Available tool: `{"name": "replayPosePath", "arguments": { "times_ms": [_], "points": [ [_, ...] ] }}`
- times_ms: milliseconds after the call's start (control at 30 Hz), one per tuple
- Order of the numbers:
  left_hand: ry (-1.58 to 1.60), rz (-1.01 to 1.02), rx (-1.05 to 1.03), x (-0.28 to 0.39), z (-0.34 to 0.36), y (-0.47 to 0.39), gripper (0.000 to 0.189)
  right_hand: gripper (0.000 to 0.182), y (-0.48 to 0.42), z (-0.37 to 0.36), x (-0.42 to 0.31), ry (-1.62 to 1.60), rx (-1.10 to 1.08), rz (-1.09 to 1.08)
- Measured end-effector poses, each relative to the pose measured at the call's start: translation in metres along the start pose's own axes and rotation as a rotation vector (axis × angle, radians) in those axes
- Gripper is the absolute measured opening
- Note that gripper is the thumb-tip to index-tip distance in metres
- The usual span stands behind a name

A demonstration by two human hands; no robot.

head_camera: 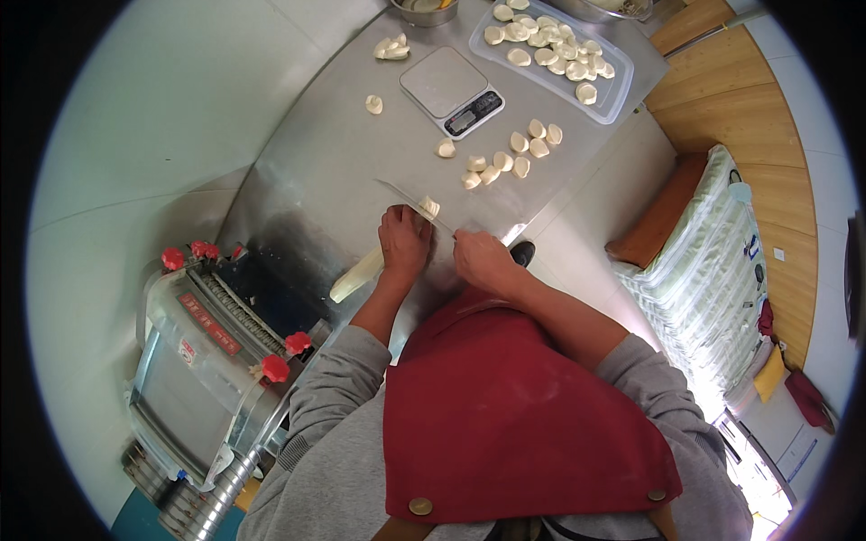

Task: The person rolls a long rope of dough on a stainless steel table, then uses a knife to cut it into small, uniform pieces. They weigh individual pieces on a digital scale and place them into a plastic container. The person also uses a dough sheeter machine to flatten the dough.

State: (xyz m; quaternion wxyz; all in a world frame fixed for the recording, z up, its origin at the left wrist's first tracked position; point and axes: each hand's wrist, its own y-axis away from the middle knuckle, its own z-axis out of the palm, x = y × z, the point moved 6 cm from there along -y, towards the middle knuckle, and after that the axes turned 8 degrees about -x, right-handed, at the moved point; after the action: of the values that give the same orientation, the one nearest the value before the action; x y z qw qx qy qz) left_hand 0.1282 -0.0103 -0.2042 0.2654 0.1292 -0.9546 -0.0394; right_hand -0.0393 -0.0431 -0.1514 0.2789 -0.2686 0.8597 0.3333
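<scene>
A long roll of pale dough [357, 275] lies on the steel table, with my left hand [404, 238] over its upper end, fingers bent. My right hand [482, 258] grips a knife, whose thin blade [400, 193] slants up and left past my left fingertips. Just beyond the blade sits a cut end of dough [429, 206]. Several cut dough pieces [502, 161] stand farther up the table, and single ones lie near the scale. A clear plastic tray [620, 101] holds many more pieces. The knife's handle is hidden in my right hand.
A digital kitchen scale [444, 82] stands beyond the dough pieces. At the far edge are a metal bowl [426, 13] and a larger metal basin [595, 9]. A dough roller machine [210, 351] with red knobs stands at the left. A small dough heap [392, 48] lies near the wall.
</scene>
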Motion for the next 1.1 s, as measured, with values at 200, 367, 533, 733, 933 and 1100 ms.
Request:
{"name": "replayPosePath", "arguments": {
  "times_ms": [200, 367, 533, 733, 933, 1100],
  "points": [
    [-0.022, 0.055, 0.066, 0.004, -0.007, 0.014, 0.047, 0.020, -0.028, 0.030, 0.028, 0.103, -0.132, 0.021],
    [0.092, -0.007, 0.068, -0.017, -0.015, 0.016, 0.044, 0.020, -0.020, 0.003, -0.004, 0.005, 0.091, -0.019],
    [0.157, -0.098, 0.065, -0.036, -0.017, 0.005, 0.035, 0.020, -0.010, 0.013, -0.017, 0.027, -0.059, -0.044],
    [0.177, -0.104, 0.073, -0.038, -0.019, 0.001, 0.029, 0.020, -0.010, 0.011, -0.022, -0.011, -0.052, -0.027],
    [0.158, -0.105, 0.032, -0.043, -0.018, -0.002, 0.030, 0.021, -0.034, 0.029, -0.006, 0.073, -0.142, -0.040],
    [0.110, -0.208, 0.019, -0.048, -0.022, 0.004, 0.030, 0.020, -0.058, 0.018, -0.008, 0.147, -0.131, -0.012]
  ]
}}
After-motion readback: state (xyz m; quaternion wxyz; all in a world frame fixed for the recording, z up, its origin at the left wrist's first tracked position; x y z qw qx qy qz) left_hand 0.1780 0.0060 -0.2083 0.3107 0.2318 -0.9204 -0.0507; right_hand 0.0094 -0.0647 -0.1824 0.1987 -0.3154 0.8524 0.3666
